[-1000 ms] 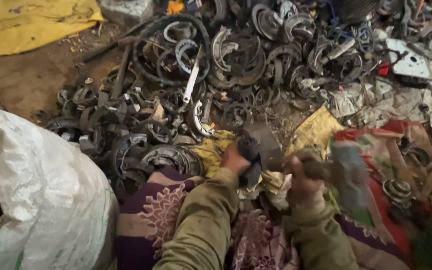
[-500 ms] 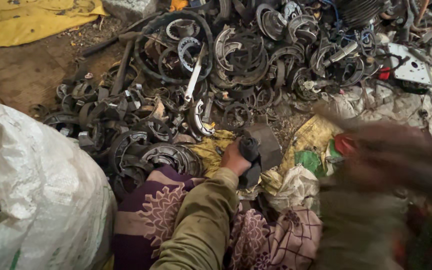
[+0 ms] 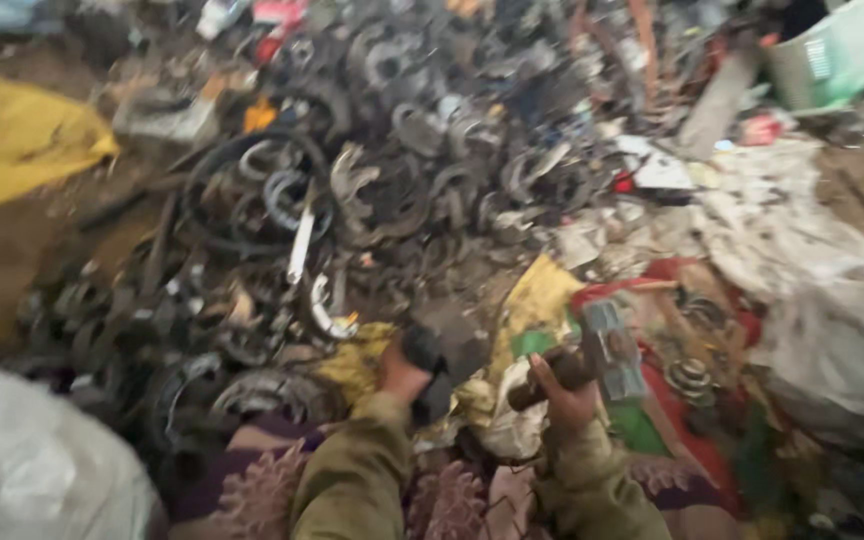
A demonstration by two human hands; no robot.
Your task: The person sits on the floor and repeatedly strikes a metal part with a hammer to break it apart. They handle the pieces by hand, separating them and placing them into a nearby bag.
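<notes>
At the edge of the scrap-metal pile (image 3: 372, 200), our left hand (image 3: 402, 372) clamps a dark curved part (image 3: 430, 372); our right hand (image 3: 564, 400) grips the hammer (image 3: 592, 360), best swung squarely, clear of fingers.

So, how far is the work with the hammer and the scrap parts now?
Done: hard to tell; the picture is blurred and no finished lot stands out. In hand: the left hand holds a dark curved part, and the right hand grips a hammer. Left: a big pile of curved metal parts ahead.
</notes>
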